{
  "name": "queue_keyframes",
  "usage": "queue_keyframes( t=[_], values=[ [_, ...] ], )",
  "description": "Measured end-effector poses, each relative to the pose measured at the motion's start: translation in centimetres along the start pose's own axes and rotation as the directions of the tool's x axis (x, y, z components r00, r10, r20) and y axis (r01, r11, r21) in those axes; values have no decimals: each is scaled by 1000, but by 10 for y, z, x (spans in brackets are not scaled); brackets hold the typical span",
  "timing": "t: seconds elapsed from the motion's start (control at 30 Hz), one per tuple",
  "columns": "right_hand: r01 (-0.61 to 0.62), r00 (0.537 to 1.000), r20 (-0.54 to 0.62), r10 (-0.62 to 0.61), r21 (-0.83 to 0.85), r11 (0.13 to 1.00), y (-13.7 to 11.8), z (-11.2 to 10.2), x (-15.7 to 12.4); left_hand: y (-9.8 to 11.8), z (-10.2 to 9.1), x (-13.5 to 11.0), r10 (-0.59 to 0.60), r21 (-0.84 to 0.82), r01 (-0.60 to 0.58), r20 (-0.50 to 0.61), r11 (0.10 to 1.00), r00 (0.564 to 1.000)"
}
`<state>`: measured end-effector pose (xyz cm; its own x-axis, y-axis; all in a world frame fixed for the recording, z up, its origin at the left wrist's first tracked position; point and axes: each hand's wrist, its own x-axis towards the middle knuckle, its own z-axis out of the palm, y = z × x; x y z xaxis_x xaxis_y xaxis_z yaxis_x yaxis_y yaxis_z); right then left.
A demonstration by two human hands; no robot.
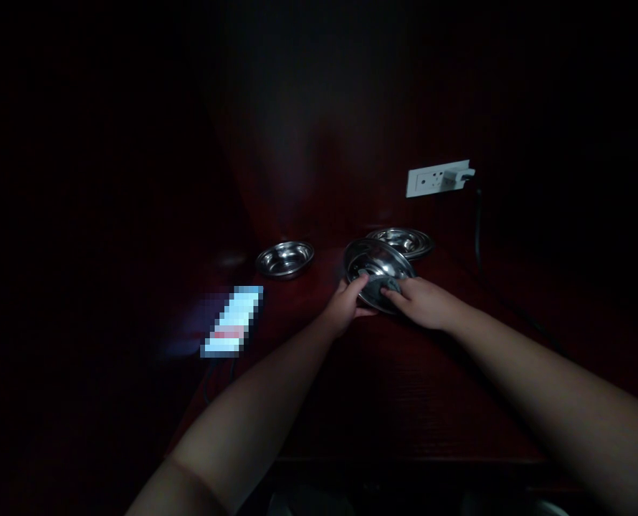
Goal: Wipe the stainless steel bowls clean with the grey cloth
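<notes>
Steady pressure on the dark cloth [377, 289] and a firm rim grip would, I think, serve best here. The steel bowl [381, 259] sits tilted between both hands, just before another shiny dish [408, 244]. The left hand [345, 304] holds its near edge, thumb inside; the right hand [421, 301] presses the cloth within. Both forearms converge forward.

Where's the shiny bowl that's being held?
In the head view, the tilted bowl is right of centre, between the left hand and right hand, just in front of another metal dish.
</notes>
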<state>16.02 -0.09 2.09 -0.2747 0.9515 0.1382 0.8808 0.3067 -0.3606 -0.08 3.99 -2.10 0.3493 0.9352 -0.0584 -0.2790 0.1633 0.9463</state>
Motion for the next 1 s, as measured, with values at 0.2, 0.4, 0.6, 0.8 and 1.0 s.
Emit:
queue_keyframes(
  t=[0.2,0.4,0.6,0.8,1.0],
  values=[
    [-42,999,-22,41,-43,998,0,2,0,0,1,-1,18,-42,-18,15,999,1000],
    [45,999,5,-45,29,999,2,2,0,0,1,-2,24,-56,-23,11,998,1000],
    [163,986,-65,-155,153,975,5,7,-1,3,3,-6,-2,-69,3,12,998,1000],
    [199,980,-76,-186,228,953,7,12,0,5,3,-6,-13,-73,15,28,997,1000],
    [192,981,-74,-178,288,938,6,14,0,6,2,-9,21,-82,-13,97,997,995]
  ],
)
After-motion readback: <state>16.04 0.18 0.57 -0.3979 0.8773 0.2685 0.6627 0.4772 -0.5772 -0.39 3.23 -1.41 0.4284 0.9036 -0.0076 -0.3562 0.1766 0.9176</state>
